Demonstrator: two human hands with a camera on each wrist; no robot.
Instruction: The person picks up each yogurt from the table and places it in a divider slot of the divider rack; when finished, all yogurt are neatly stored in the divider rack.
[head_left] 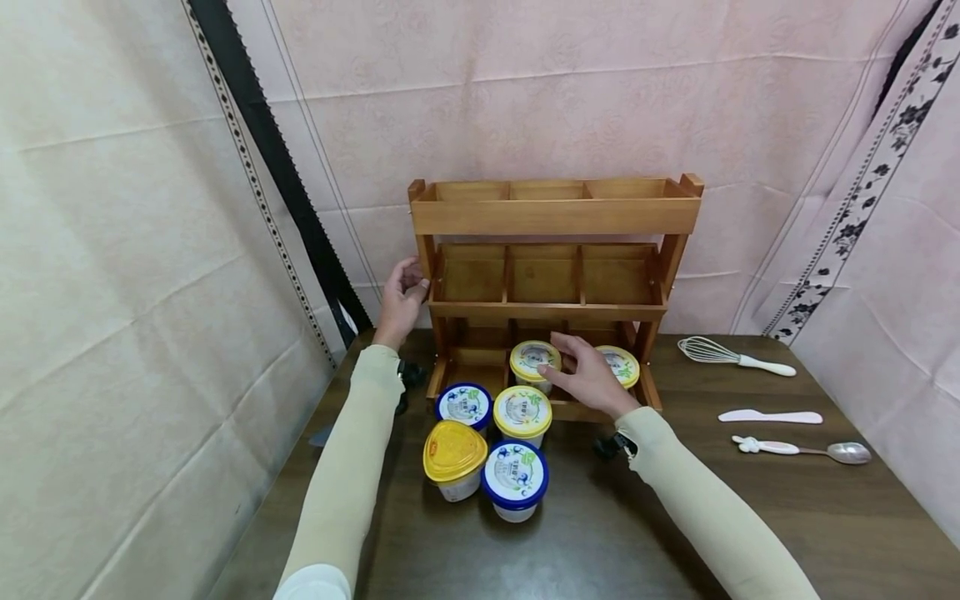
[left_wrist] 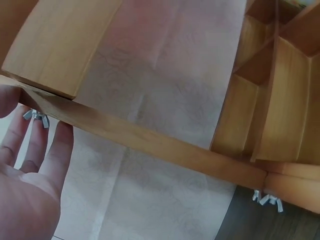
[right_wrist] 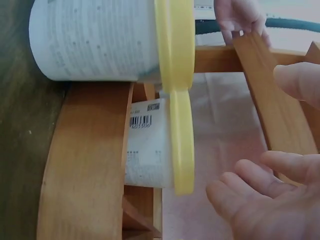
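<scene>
**Right hand off the lid, middle compartment filled!**

Here's the yellow-lidded tub [head_left: 535, 357] in the bottom tier's middle compartment of the wooden rack [head_left: 555, 217], and the right hand [head_left: 588, 379] hovers just beside it — fingers spread, gripping nothing. The left hand [head_left: 402, 296] pinches the rack's left post by a wing nut [left_wrist: 37, 116]; a smart brace, I'd say. Best technique: press the lid straight down so the base sits flat — whether it does, I can't tell. Mind the front board [right_wrist: 85, 160]: a nearer yellow-lidded tub [head_left: 522, 410] crowds it, and the right-compartment tub [head_left: 619, 367] hems the fingers in. Roomier exit? Bare tabletop [head_left: 693, 392], short of the whisk [head_left: 731, 357].
</scene>
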